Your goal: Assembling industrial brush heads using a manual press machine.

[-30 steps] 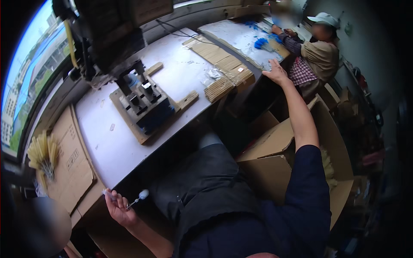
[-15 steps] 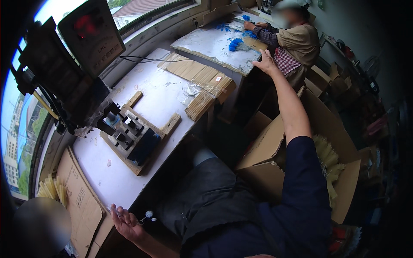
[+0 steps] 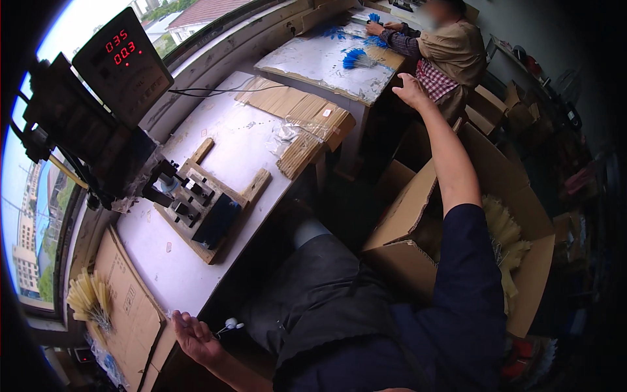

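Beside the flat white-topped bench (image 3: 183, 281), the left hand (image 3: 198, 341) curls its grip around a thin, white-tipped piece (image 3: 232, 323), apparently leaving its tips clear; the outstretched right hand's (image 3: 413, 93) is spread.

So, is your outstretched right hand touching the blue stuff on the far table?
No, the right hand is held out in the air, with a visible gap before the blue stuff.

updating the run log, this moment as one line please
left hand: holding white-ended item; right hand: outstretched, no item visible; fixture: on table
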Available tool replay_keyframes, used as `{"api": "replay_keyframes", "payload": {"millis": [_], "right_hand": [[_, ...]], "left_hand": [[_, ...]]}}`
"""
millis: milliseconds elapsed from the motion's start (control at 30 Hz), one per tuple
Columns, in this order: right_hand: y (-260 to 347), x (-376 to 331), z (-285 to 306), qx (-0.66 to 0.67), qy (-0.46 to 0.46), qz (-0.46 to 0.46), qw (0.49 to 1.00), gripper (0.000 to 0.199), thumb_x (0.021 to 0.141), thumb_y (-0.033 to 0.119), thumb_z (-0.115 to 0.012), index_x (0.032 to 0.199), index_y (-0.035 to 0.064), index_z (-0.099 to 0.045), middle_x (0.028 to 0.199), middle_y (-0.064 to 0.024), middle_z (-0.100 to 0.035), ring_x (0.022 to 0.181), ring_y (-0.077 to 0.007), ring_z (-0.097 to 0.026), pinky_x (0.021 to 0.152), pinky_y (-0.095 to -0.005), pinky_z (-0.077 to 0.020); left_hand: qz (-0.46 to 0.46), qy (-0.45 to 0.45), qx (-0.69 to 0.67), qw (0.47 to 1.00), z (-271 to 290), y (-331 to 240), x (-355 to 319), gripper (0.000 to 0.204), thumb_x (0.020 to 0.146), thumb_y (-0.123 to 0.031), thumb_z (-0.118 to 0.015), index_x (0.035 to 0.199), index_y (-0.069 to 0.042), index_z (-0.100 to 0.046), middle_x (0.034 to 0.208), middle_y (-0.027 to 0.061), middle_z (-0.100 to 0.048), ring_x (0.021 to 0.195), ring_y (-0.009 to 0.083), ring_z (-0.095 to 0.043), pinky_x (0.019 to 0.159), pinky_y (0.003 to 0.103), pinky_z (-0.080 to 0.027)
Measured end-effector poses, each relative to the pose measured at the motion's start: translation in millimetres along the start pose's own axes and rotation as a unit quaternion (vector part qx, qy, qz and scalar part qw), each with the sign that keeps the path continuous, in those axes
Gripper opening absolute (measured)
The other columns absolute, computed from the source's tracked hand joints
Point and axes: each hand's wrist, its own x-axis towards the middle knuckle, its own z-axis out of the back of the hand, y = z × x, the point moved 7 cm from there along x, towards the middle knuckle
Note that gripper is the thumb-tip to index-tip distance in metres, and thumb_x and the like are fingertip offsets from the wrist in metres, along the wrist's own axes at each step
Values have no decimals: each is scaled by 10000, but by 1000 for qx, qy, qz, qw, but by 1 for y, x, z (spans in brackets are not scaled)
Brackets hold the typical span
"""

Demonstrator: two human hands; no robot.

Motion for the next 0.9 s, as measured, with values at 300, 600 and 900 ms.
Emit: {"api": "replay_keyframes", "payload": {"millis": [300,600,900], "right_hand": [[-33,-8,-13,-12,-36,-26,999,565,866,280,-703,1359,81,-513,1408,-141,-521,1278,-340,-519,1058,-427,-433],[-35,-12,-8,49,-25,-56,997,563,856,246,-722,1334,27,-521,1368,-211,-542,1264,-369,-523,1061,-429,-430],[5,-7,36,61,-293,34,954,599,831,285,-740,1289,-17,-499,1319,-222,-548,1227,-394,-527,1027,-445,-439]], "left_hand": [[-55,-33,161,985,-44,-3,-12,162,1012,-160,-579,1088,-18,-597,827,14,-572,469,-2,-284,363,161,-184],[-56,-46,188,979,-66,2,-23,142,999,-163,-604,1063,-36,-595,805,6,-555,472,-9,-287,370,156,-180],[-16,-11,175,984,-68,23,-18,190,1008,-180,-584,1115,-25,-608,847,22,-593,473,1,-317,355,164,-216]]}}
